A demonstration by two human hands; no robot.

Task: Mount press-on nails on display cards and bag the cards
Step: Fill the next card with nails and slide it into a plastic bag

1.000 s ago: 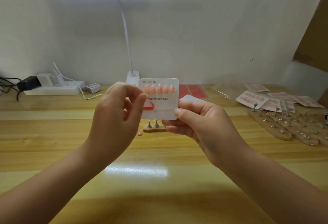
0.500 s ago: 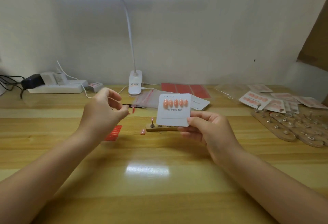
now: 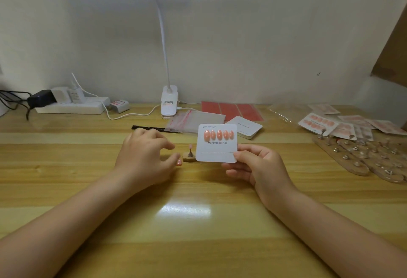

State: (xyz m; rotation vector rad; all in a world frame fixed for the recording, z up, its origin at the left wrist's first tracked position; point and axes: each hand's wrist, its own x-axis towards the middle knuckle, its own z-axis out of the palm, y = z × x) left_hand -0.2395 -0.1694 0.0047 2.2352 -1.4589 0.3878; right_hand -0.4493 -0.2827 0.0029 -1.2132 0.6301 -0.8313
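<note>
While the right hand [image 3: 253, 165] pinches the display card [image 3: 217, 143] upright, the left hand [image 3: 145, 156] reaches, fingers apart, for a loose nail [image 3: 179, 162].
Pinch that nail by its edges off the desk [image 3: 198, 222]; seat it below the five mounted nails [image 3: 218, 135].

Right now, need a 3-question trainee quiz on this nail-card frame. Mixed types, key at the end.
1. True or false: the display card lies flat on the table.
2. How many pink nails are mounted in the card's row?
A) three B) five C) eight
3. Fill in: the loose pink nail on the table lies next to the thumb of the ___ hand.

Key:
1. False. The right hand holds the card up by its lower right corner.
2. B.
3. Left. The left hand hovers with its fingers spread and grips nothing.
</note>
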